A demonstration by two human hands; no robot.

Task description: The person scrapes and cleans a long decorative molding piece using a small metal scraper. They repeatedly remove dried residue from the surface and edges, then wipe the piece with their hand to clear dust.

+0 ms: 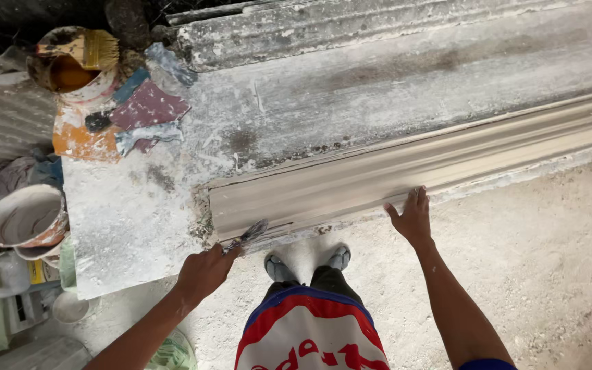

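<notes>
A long pale plaster moulding (405, 164) with ridged profile lies along the near edge of a dusty white workbench (131, 226). My left hand (203, 270) grips a small putty knife (248, 235), its blade touching the moulding's left end at the lower edge. My right hand (412, 216) rests flat on the moulding's near edge, fingers spread, holding nothing. My feet in dusty grey shoes (279, 267) stand below the bench on the ground.
At the bench's far left stand a tin of orange liquid with a wide brush (94, 49) across it and scraps of sandpaper (146, 106). A plaster-coated bucket (25, 218), containers and bags sit left of the bench. Corrugated sheets (1, 116) lie far left.
</notes>
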